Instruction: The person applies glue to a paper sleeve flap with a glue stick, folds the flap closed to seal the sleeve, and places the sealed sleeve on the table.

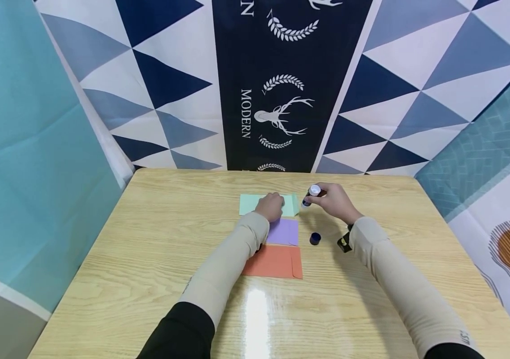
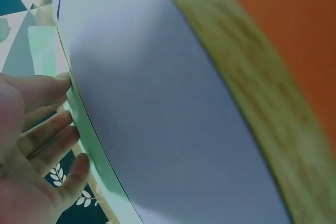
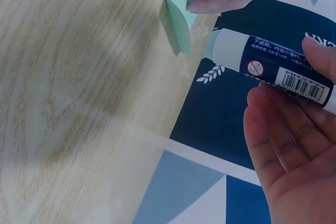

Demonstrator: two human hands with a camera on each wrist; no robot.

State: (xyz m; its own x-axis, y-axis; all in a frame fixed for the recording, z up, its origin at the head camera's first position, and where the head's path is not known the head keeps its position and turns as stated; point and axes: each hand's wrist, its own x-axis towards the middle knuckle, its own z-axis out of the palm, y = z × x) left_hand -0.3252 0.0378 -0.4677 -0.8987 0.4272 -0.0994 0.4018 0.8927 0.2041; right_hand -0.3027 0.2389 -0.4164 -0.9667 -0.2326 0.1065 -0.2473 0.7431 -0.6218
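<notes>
A mint green envelope [image 1: 249,203] lies at the table's far side, its flap [image 3: 181,19] raised at the right end. My left hand [image 1: 270,206] presses on it, fingertips [image 2: 79,163] touching the paper. In my right hand [image 1: 335,201] I hold an uncapped glue stick [image 3: 286,69] between thumb and fingers, its tip just right of the flap and apart from it. Nearer me lie a purple envelope [image 1: 285,232] and an orange envelope [image 1: 277,262], both partly under my left arm. The dark blue cap [image 1: 315,239] stands to the right of the purple envelope.
The wooden table [image 1: 160,239] reaches out on both sides of the envelopes. Behind its far edge hangs a patterned cloth [image 1: 174,99] with triangles and a deer print. A black wrist device [image 1: 345,242] sits on my right wrist.
</notes>
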